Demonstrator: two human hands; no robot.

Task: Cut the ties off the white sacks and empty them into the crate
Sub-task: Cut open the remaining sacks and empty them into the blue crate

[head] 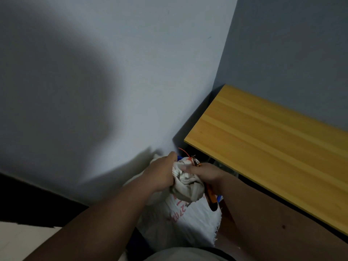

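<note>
The room is dim and the picture looks soft and a bit grainy. Light comes from behind me, so my big round shadow falls on the pale wall [131, 53] at the left. My arms look dark. The wooden tabletop [273, 144] is the brightest thing, warm yellow, and it throws a black shadow under its near edge and at its far left corner. The wall corner line leans because the lens bends things. My hands look a little blurry.

Two hands [163, 172], one white sack [180, 217], one red tie [185, 153], one orange-handled cutter [211, 198], one wooden tabletop [273, 140].
</note>
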